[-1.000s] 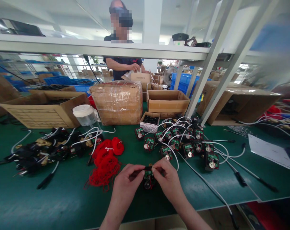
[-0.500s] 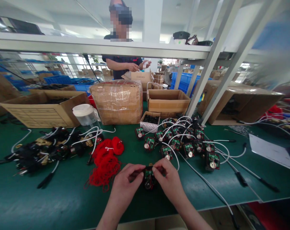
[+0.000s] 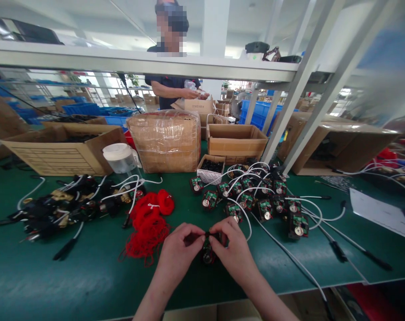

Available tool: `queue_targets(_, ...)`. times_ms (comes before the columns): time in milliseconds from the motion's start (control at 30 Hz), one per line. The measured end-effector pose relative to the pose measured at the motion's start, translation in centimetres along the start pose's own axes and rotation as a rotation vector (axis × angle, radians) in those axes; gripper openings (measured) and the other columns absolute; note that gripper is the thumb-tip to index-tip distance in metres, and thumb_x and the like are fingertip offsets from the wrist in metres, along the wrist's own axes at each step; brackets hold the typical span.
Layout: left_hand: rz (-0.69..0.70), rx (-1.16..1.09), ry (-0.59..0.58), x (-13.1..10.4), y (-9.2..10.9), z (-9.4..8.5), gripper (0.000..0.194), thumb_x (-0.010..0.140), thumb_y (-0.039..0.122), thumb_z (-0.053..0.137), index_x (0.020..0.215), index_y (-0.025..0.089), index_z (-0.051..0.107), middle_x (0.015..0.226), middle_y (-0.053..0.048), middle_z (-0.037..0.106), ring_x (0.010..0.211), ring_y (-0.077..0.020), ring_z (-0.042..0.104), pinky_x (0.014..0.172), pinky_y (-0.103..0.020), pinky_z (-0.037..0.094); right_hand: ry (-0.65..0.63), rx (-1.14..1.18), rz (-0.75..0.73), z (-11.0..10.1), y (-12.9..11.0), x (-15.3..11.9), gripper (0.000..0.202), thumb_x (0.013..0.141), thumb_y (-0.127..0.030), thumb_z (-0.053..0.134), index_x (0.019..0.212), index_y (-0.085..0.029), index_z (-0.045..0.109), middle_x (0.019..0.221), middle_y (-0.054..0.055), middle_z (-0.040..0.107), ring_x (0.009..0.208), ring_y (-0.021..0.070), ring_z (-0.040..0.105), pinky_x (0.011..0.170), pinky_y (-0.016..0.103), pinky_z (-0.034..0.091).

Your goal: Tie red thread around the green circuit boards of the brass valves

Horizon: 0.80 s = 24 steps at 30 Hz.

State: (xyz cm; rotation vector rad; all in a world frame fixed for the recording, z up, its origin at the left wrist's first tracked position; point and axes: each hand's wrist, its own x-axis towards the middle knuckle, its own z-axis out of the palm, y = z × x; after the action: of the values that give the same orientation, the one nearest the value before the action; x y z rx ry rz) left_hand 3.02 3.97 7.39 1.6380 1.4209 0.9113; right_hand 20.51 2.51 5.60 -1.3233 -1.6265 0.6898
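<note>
Fingers point(image 3: 198, 232) of both hands pinch small module point(image 3: 208, 253) over bench point(image 3: 88, 276).

No text, brand or number can be read. The big carton point(image 3: 60, 149) at the left of the frame carries a printed grid of lines, too small to make out. The carton in front of the other person point(image 3: 198, 105), upper middle, bears a dark line of print, blurred beyond reading.

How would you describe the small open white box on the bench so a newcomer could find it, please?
On the green bench, look just right of the plastic-wrapped carton. The small white box sits at its foot, holding dark parts, unlike the larger brown cartons around it.
</note>
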Motion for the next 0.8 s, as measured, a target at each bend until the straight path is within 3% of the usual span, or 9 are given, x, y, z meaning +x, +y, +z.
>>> queue_targets(133,0.007,-0.014,0.0,0.1,0.0,0.0,0.012,0.079,0.031,0.065,0.08,0.023,0.075,0.08,-0.001,0.069,0.078,-0.0202,0.069,0.073,-0.031,0.054,0.045,-0.002,-0.003,0.5,0.0,-0.4,0.023,0.078,-0.004,0.057,0.091,-0.022,0.064,0.093,0.0,0.052,0.068,0.0135,0.053,0.062,0.028,0.047)
queue_targets(233,0.01,-0.021,0.0,0.2,0.0,0.0,0.013,0.079,0.032,0.065,0.08,0.024,0.075,0.079,0.0,0.069,0.077,-0.0196,0.068,0.072,-0.03,0.053,0.054,-0.001,0.007,0.7,-0.1,-0.3,0.017,0.079,-0.009,0.062,0.089,-0.022,0.063,0.092,0.0,0.052,0.067,0.0136,0.052,0.062,0.028,0.046)
queue_targets(333,0.022,-0.017,-0.001,0.2,-0.1,-0.1,0.014,0.079,0.033,0.065,0.079,0.024,0.076,0.079,0.0,0.068,0.076,-0.0191,0.068,0.072,-0.029,0.052,0.07,-0.014,0.01,0.7,-0.3,-0.1,0.008,0.085,-0.014,0.064,0.083,-0.023,0.062,0.088,0.0,0.052,0.067,0.0148,0.051,0.061,0.029,0.045)
queue_targets(467,0.026,-0.028,-0.005,0.1,0.0,-0.1,0.014,0.079,0.033,0.065,0.079,0.024,0.076,0.079,-0.001,0.067,0.076,-0.0191,0.067,0.072,-0.029,0.052,0.064,-0.01,-0.032,0.1,0.0,0.0,0.015,0.095,-0.021,0.055,0.083,-0.022,0.062,0.088,0.002,0.054,0.077,0.0174,0.056,0.071,0.031,0.047)
queue_targets(533,0.02,-0.039,-0.008,0.2,0.1,-0.1,0.014,0.078,0.032,0.066,0.079,0.023,0.076,0.079,-0.001,0.067,0.077,-0.0193,0.067,0.072,-0.03,0.052,0.001,0.03,-0.028,-0.3,0.3,0.0,0.009,0.093,-0.017,0.056,0.09,-0.022,0.063,0.092,0.003,0.055,0.079,0.0171,0.057,0.071,0.031,0.047)
queue_targets(633,0.019,-0.056,-0.014,0.2,0.2,-0.1,0.014,0.078,0.032,0.066,0.079,0.023,0.076,0.08,-0.001,0.066,0.078,-0.0194,0.067,0.073,-0.03,0.052,-0.09,0.071,0.01,-0.8,0.6,0.2,0.017,0.084,-0.01,0.06,0.095,-0.022,0.064,0.095,0.002,0.055,0.076,0.0157,0.057,0.068,0.029,0.047)
queue_targets(800,0.026,-0.068,-0.013,0.2,0.1,-0.2,0.014,0.078,0.031,0.066,0.079,0.022,0.076,0.08,-0.002,0.066,0.078,-0.0193,0.067,0.072,-0.03,0.052,-0.075,0.035,0.023,-0.7,0.2,0.6,0.013,0.083,-0.01,0.061,0.086,-0.022,0.065,0.089,0.0,0.055,0.073,0.0158,0.056,0.064,0.029,0.045)
